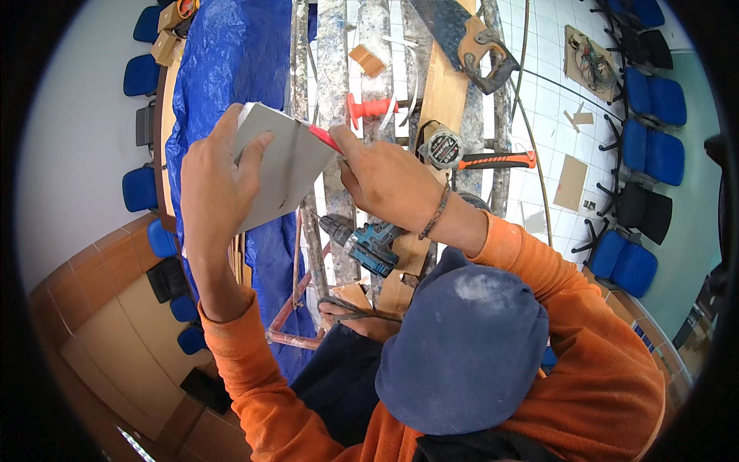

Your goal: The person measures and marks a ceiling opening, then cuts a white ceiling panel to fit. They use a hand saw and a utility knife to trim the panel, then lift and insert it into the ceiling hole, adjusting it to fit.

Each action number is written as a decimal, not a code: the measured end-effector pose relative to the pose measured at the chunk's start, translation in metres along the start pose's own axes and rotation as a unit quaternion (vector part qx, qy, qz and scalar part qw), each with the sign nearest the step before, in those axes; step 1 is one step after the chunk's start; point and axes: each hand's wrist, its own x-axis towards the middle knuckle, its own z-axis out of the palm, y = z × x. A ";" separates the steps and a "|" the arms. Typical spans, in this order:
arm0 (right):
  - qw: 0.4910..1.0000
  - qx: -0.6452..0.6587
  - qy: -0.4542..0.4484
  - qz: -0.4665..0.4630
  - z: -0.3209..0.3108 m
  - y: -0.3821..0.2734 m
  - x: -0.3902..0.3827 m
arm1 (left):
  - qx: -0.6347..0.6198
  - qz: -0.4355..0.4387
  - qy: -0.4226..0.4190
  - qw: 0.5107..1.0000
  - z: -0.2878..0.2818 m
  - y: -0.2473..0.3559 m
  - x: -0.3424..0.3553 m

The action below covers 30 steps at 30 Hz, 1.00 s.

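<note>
My left hand (219, 177) grips a flat grey board (281, 169) by its left side, thumb across the face and fingers behind. The board is held up at a tilt, with a pale upper edge and a dark streak down its face. My right hand (385, 173) is closed around a slim red tool (324, 138), whose tip meets the board's upper right edge. Whether that tool is a cutter or a marker, I cannot tell. Below my right hand, a blue-and-black cordless drill (368, 243) lies on paint-splattered planks (332, 92).
Beyond my right hand lie a tape measure (443, 148), an orange-and-black handle (496, 160), a red-handled tool (371, 108) and a handsaw (481, 54). A blue tarp (223, 61) hangs at left. Blue chairs (654, 96) line the right wall. My sandalled foot (362, 317) rests on the planks.
</note>
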 end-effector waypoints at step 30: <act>1.000 -0.019 -0.012 0.007 0.010 0.013 0.006 | -0.002 0.015 0.019 1.000 0.004 -0.006 0.000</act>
